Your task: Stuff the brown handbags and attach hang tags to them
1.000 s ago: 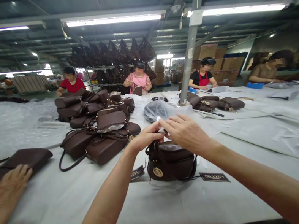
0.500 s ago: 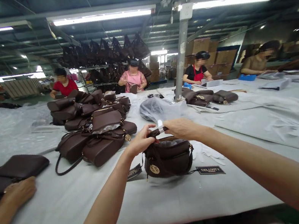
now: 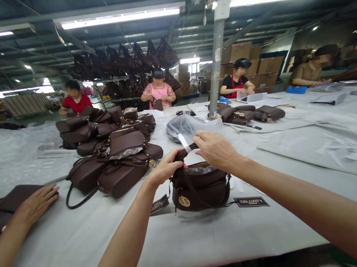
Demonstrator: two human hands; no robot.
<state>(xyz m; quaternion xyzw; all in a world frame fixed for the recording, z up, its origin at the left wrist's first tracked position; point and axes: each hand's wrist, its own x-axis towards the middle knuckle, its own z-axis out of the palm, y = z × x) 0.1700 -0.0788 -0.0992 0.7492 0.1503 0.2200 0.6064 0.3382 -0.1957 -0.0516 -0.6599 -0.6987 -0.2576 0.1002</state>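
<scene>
A small dark brown handbag [image 3: 205, 189] stands upright on the table in front of me, a round gold emblem on its front and clear plastic showing in its open top. Above it, a folded brown strap [image 3: 192, 146] is wrapped by a white strip [image 3: 184, 142] whose end sticks up. My left hand [image 3: 168, 167] is closed round the strap's left end. At the other end, my right hand [image 3: 216, 149] has its fingers closed on the strap beside the strip. A black "DELUXITY" tag [image 3: 252, 202] lies right of the bag, and another tag [image 3: 159, 205] hangs at its left.
Brown handbags [image 3: 110, 141] are heaped to the left, with more bags [image 3: 237, 114] by a metal post [image 3: 217, 62]. A co-worker's hand [image 3: 37, 204] rests on a bag at far left. Plastic [image 3: 194, 126] lies behind my bag. Several people work across the table.
My right hand has turned and shifted slightly, and the white strip's end now stands higher over the strap. The co-worker's hand at left has moved up onto the bag's top.
</scene>
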